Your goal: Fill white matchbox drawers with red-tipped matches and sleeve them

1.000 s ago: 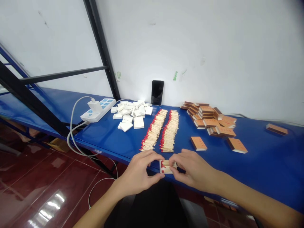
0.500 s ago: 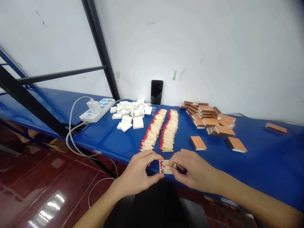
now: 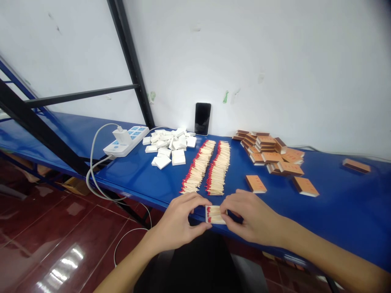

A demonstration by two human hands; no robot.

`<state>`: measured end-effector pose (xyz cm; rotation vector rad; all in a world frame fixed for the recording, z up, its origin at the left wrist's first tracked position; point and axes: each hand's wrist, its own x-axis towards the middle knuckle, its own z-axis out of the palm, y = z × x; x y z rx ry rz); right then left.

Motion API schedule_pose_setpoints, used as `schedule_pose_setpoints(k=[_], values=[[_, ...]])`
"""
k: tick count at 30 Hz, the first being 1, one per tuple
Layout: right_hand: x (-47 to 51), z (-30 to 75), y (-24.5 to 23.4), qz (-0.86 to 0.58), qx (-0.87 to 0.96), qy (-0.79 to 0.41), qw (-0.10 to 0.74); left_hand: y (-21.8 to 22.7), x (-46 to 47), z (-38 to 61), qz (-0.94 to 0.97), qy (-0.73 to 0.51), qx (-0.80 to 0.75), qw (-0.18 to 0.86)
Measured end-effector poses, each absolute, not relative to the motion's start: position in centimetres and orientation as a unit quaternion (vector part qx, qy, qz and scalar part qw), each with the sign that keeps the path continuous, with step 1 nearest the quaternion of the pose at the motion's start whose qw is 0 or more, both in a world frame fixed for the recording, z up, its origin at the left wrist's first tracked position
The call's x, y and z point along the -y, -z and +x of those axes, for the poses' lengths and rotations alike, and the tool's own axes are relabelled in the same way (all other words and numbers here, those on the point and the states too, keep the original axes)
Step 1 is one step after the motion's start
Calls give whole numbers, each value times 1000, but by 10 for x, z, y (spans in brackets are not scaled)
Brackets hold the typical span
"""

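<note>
My left hand (image 3: pixel 185 215) grips the left end of a small white matchbox tray (image 3: pixel 207 208) between thumb and fingers, just over the table's front edge. Red-headed matches (image 3: pixel 215 214) lie in the tray with their heads to the left. At the tray's right end my right hand (image 3: pixel 246 215) is closed, thumb and fingertips pinched on the matches' plain ends. How many matches it pinches is hidden. Just beyond the hands are a left row of loose matches (image 3: pixel 200 165) and a right row (image 3: pixel 219 169), heads to the left.
White empty-looking trays (image 3: pixel 171 142) are heaped at the left. Orange matchbox sleeves (image 3: pixel 269 152) are piled at the right, with several lying apart. A phone (image 3: pixel 203 118) leans on the wall. A power strip (image 3: pixel 126 140) with cables sits by the black shelf post (image 3: pixel 131 61).
My right fingertips have shifted slightly at the tray's right end. The matches in the tray now lie straighter, with heads lined up at the left. My left hand keeps its hold.
</note>
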<state>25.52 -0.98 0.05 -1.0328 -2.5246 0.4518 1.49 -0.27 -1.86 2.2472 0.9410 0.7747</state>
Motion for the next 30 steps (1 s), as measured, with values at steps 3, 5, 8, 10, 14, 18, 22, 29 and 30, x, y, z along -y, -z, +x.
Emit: schedule_pose_setpoints(k=[3,5,8,10,14,18,22,29,30], values=[[10,255,1,-373,893,-163,190,19,3,15,843,-288,-353,287],[11,255,2,-372,892,-165,195,19,3,14,843,-288,-353,286],[12,255,4,-349,899,-162,208,20,3,15,842,-291,-352,286],[12,255,4,-329,906,-154,215,20,3,15,842,-293,-351,286],[12,256,4,-308,914,-134,230,19,2,15,842,-293,-349,288],[11,257,4,-302,919,-115,227,19,2,15,843,-293,-350,285],[12,258,4,-297,923,-106,221,20,1,15,843,-293,-350,285],[13,259,5,-280,931,-86,219,19,3,14,845,-293,-350,279],[12,259,5,-277,932,-83,219,18,3,15,845,-293,-350,278]])
